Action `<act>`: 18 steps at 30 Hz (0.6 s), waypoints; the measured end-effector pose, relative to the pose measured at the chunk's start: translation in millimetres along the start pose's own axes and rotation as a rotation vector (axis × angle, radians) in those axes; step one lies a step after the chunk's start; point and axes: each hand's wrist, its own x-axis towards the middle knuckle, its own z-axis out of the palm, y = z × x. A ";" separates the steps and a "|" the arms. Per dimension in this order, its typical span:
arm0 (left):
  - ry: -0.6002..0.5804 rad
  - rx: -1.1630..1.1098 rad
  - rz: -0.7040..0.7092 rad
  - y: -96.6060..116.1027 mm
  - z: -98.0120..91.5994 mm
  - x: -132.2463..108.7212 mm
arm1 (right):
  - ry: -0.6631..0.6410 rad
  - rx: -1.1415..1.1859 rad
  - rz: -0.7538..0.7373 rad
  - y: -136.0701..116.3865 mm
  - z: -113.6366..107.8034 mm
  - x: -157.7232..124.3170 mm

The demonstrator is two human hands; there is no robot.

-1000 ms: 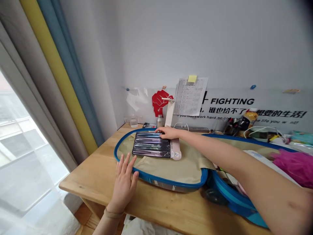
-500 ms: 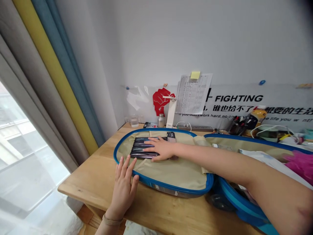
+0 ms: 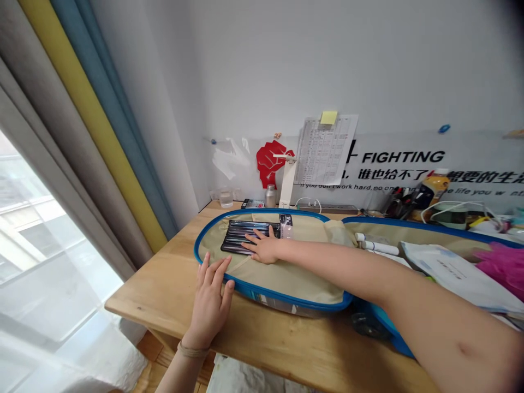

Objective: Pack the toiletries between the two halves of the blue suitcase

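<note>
Right hand [image 3: 266, 249] on the pack [image 3: 237, 235]
Its fingers [image 3: 254, 240] are spread; left hand [image 3: 212, 300], spread too, is at the bag edge [image 3: 286, 299].

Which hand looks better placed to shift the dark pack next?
Probably the right hand: its fingers spread over the dark pack. The left hand is at the open case's near edge, apart from the pack.

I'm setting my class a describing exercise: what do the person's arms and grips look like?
The left arm and right arm are bare, with no sleeve in view. A thin tan band circles the left wrist. Neither the left grip nor the right grip wears a glove, and no ring shows.
</note>
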 end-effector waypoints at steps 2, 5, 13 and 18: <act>0.001 0.004 0.001 -0.1 0.1 0.0 | -0.011 0.015 -0.002 -1.1 -3.5 -2.8; 0.011 0.015 0.020 -0.2 0.5 -0.6 | 0.000 0.035 -0.012 -4.2 -13.5 -12.4; 0.033 0.027 0.048 -2.2 0.5 -0.5 | 0.324 0.197 0.103 46.9 -71.7 -114.2; 0.032 0.009 0.048 -2.9 1.4 -1.4 | 0.279 0.149 0.647 127.4 -63.4 -228.8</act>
